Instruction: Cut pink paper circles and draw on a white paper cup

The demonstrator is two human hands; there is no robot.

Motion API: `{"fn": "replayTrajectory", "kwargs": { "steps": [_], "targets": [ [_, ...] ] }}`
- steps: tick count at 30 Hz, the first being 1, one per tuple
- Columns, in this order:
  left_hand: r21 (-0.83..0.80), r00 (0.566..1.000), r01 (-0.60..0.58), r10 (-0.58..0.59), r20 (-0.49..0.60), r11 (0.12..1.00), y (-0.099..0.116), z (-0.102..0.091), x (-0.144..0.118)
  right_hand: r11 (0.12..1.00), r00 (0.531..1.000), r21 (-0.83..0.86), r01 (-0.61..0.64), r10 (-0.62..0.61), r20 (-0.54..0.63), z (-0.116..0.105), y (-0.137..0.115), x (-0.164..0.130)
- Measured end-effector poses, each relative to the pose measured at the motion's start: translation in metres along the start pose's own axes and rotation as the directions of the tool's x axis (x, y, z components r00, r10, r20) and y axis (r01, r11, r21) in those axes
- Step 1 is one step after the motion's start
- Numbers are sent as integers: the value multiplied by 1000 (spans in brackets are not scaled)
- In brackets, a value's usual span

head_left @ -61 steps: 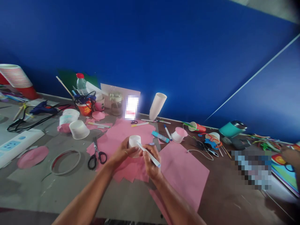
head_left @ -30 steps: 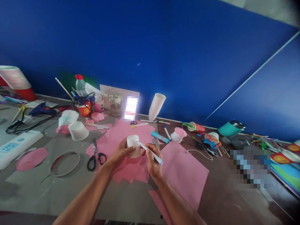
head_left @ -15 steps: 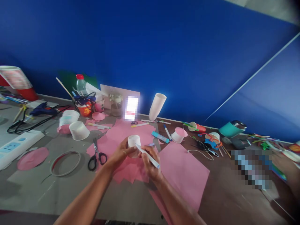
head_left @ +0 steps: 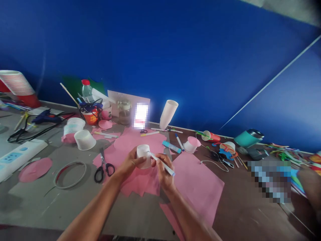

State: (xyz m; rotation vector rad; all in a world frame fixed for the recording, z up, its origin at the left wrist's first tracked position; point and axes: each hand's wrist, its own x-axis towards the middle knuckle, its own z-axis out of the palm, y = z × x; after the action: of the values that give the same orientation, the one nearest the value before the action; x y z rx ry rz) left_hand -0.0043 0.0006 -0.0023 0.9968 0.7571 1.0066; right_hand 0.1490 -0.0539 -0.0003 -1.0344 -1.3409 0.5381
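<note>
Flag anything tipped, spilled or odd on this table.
Three things look off: the red cup lies on its side, as does the teal flask, and the white cup stack leans rather than standing straight. No spill or damage visible. The held cup and pen look normal.

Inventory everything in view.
Held paper cup: 1, white, centre
Held slim marker: 1, white, at cup
Loose paper cups: many, mostly white, around
Loose markers: several, white, back
Flat paper sheets: several, pink, underneath
Large metal scissors: 1, black, left
Round tape ring: 1, grey, left
Plastic power strip: 1, white, left
Cylindrical glue stick: 1, blue, right
Cylindrical flask: 1, teal, right
Clear bottle: 1, red cap, back
Wall: 1, blue, behind
Table: 1, grey, brown, below
Small clutter: many, multicoloured, sides
Another person's arm: 1, blurred, right
Left hand: 1, holding cup
Right hand: 1, holding marker
</note>
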Motion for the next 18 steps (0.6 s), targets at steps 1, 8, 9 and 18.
{"fn": "replayTrajectory", "kwargs": {
  "steps": [1, 8, 9, 18],
  "targets": [
    [-8, 1000, -2, 2, 2, 1000, 0, 0, 0, 1000, 1000, -7, -6, 6, -14, 0, 1, 0],
    [32, 1000, -5, 5, 8, 999, 1, 0, -1, 999, 999, -36, -8, 7, -40, -2, 3, -1],
    [44, 1000, -7, 7, 4, 999, 1, 0, -1, 1000, 1000, -23, -2, 1, -19, -2, 2, -1],
    [99, 999, -14, 10, 40, 995, -2, -2, -1, 998, 992, 18, 67, -69, 108, -2, 1, -4]
  ]
}}
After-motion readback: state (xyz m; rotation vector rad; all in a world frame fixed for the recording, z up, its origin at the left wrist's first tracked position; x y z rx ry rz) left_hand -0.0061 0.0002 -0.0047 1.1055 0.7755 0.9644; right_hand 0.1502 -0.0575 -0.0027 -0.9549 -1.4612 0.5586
